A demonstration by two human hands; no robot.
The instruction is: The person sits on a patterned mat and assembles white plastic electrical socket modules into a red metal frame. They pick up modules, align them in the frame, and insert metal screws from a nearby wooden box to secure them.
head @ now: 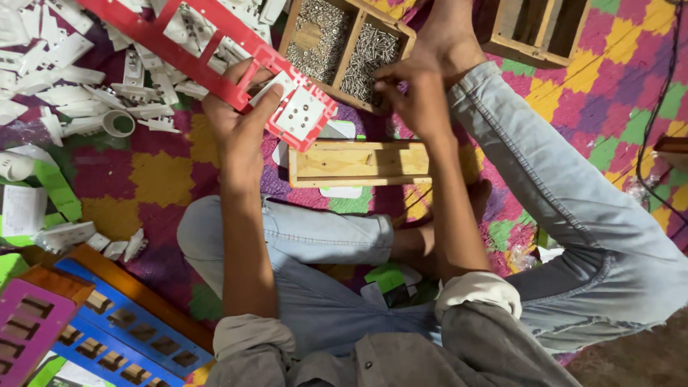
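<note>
While most of the mat [631, 86] is taken up by loose parts, the bottom left corner has a purple frame [25, 333] and a blue frame [122, 326] with rows of rectangular slots, lying side by side. Far left is a big heap of white plastic pieces [79, 79], plus a white ring [118, 123] at its near edge. Moving right, the left hand [240, 125] is clamped on the near end of a long red frame [215, 54], thumb on top, right beside a white plate [301, 111] seated in it. That red frame runs from the far left down toward the middle. Just near of it sits a plain wooden block [358, 163]. Further right, a wooden tray [347, 46] holds screws [369, 57] in compartments, and the right hand [416, 93] is over its right edge with fingers pinched together; can't tell if a screw is in them. Far right there's another wooden box [537, 32]. Jeans-clad legs are crossed near the camera.
</note>
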